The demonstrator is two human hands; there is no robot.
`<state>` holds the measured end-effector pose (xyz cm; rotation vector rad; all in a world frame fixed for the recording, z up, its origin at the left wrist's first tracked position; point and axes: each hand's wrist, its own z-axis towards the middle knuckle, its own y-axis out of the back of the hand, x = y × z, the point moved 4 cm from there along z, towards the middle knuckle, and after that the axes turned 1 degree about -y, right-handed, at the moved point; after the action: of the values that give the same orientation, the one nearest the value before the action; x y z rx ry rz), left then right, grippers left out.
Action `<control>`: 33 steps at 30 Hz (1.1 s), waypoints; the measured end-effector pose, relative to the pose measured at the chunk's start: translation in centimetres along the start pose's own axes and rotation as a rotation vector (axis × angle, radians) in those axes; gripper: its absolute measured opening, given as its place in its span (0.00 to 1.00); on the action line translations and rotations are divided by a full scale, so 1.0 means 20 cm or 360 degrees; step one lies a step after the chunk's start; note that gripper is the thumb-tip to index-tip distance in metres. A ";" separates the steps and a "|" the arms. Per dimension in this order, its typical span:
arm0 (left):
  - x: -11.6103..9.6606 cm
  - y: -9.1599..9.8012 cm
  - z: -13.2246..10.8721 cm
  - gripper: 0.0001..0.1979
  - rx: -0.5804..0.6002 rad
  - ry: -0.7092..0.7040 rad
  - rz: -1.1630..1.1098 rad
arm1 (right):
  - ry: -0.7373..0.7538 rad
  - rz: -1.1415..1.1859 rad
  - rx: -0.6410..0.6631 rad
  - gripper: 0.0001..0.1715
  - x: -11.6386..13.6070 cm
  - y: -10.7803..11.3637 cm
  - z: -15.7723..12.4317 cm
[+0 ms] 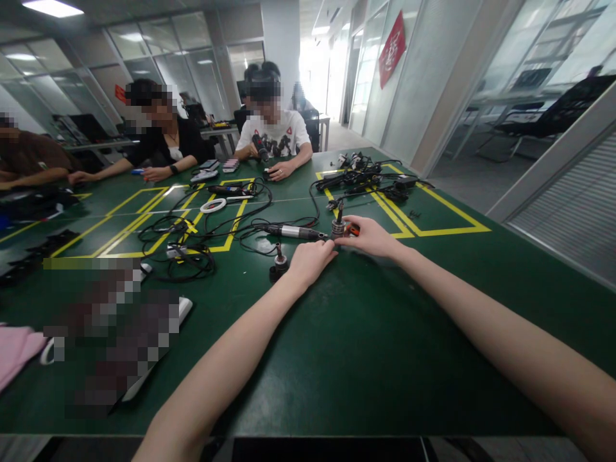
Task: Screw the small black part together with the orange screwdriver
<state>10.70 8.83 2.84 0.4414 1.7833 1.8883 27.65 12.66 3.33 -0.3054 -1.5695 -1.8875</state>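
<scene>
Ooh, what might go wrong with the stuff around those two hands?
The small metal part standing beside the left hand might get knocked over if that arm swings sideways. Black cables lie in loops on the table, left of the silver-and-black tool, so something could snag in them.

left hand and right hand side by side at the table
a fitting stands at their fingertips, a second fitting just left of the left hand; behind the left hand lies a handheld tool, farther left a cable bundle, behind the right hand a cable pile
</scene>
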 end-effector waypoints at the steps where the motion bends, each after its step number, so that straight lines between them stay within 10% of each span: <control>1: -0.01 0.00 -0.02 0.11 -0.0005 0.0010 0.0005 | -0.0014 -0.0029 -0.0011 0.26 -0.01 0.01 -0.02; 10: -0.03 0.01 -0.41 0.17 -0.0102 -0.0049 0.0050 | 0.0241 -0.0313 0.0247 0.13 0.10 -0.03 -0.30; 21: -0.03 -0.01 -0.35 0.21 -0.0173 0.0003 -0.0022 | 0.0483 -0.0523 0.0340 0.22 0.25 -0.20 -0.34; 28: -0.09 0.03 -0.58 0.12 -0.0318 -0.0253 -0.0167 | 0.0631 -0.0502 0.0429 0.25 0.31 -0.21 -0.41; 33: 0.06 0.10 -0.69 0.12 -0.0500 -0.0205 -0.0238 | 0.0649 -0.0469 0.0435 0.25 0.29 -0.21 -0.37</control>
<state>1.82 -2.05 3.45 0.2984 1.3668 1.9420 22.28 4.01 1.40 0.4267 -1.6175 -1.7695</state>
